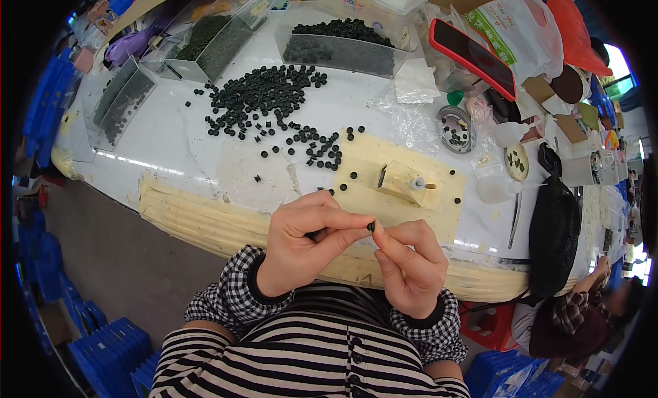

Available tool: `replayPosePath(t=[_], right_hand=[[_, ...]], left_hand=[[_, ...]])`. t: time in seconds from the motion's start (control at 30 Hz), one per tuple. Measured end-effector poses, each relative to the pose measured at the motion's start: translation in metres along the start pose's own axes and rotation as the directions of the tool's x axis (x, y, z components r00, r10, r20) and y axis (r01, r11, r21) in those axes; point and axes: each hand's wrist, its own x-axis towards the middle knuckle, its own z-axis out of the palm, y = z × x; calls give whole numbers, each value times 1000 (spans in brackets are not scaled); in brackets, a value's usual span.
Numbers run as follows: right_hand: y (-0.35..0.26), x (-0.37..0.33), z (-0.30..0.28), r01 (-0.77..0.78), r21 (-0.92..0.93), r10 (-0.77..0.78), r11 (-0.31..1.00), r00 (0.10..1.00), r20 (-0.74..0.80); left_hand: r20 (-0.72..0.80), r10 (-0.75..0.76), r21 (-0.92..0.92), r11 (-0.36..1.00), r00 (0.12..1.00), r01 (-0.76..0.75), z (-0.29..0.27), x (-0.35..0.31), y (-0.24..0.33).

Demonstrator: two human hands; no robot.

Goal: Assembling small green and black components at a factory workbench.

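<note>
Above the table's front edge, my left hand (pixel 306 237) pinches a small black grooved rubber piece (pixel 371 227) between thumb and forefinger. My right hand (pixel 411 261) meets it from the other side, its forefinger tip against or right beside the piece. The right fingers are curled and closed; whether anything tiny is between them is too small to tell. Beyond my hands a yellow-taped block (pixel 404 184) with a metal pin sits on a yellow-taped pad (pixel 439 216). A heap of similar black pieces (pixel 260 93) spreads on the table, with several loose ones near the pad.
Clear bins of black pieces (pixel 339 45) and dark green bits (pixel 202 38) stand at the back. A red-cased phone (pixel 473 59) leans at back right. Further right are a round tin (pixel 456 129), tweezers (pixel 515 220) and a black bag (pixel 554 227). Another person (pixel 572 322) sits at far right.
</note>
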Motion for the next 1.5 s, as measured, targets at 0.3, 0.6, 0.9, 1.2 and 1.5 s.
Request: replayPosePath(t=[0.3,0.6,0.9,1.2,1.5], right_hand=[[1,0,1,-2,2,2,1000,1000,-9],[2,0,3,6,-14,-6,1000,1000,-26],[3,-1,4,73,-108,-78,991,996,-43],[4,-2,4,74,-117,-80,990,996,-44],[4,-2,3,79,-107,-81,991,997,-14]], left_hand=[[-15,-17,-25,1000,1000,17,2,0,-3],[-23,-31,-51,998,999,29,2,1,-2],[-1,-91,-116,989,996,91,1,2,0],[-30,-26,-65,998,999,24,1,1,-3],[-22,0,-33,999,1000,-1,0,1,-3]])
